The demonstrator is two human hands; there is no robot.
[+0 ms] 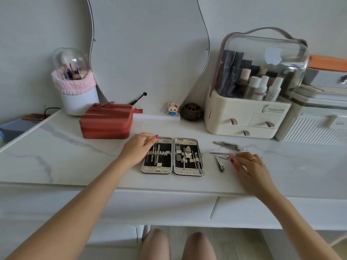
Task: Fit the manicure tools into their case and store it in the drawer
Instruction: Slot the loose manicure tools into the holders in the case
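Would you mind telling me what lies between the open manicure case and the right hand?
In the head view, a small nail clipper lies on the tabletop between the open manicure case and the right hand.

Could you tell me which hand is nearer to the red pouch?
Left. The left hand rests on the case's left edge, just right of the red pouch; the right hand is far across, beyond the case.
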